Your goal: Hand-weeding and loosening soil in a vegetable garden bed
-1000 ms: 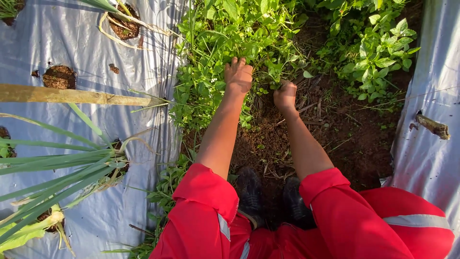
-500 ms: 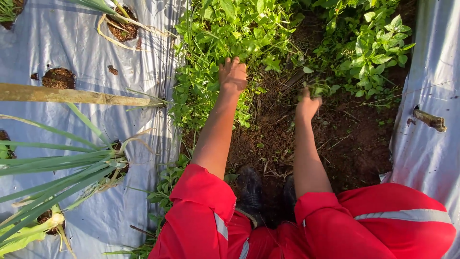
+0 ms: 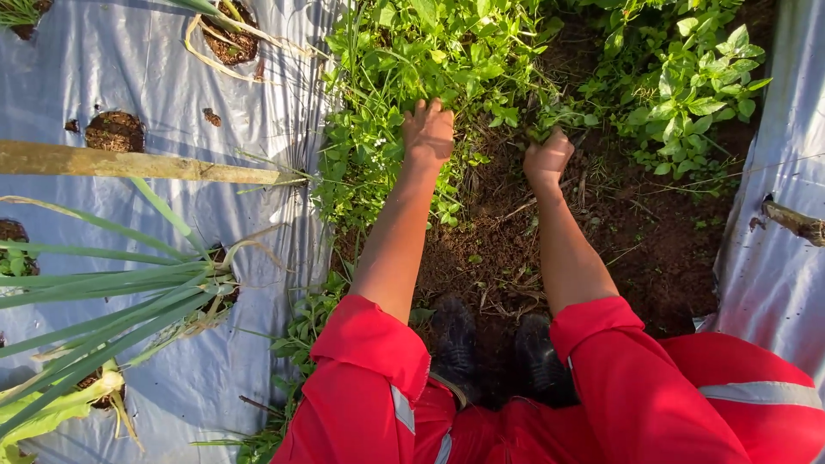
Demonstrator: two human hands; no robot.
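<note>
Head view: both fists, left hand (image 3: 427,131) and right hand (image 3: 547,158), clench weeds (image 3: 481,77); grip low (near soil (image 3: 507,241)) to lift roots.

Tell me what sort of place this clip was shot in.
Most likely a vegetable field or farm plot, outdoors. Grey plastic sheeting covers the beds on both sides, with planting holes cut in it and long-leaved plants growing through. Between the beds runs a furrow of bare soil thick with weeds.
</note>
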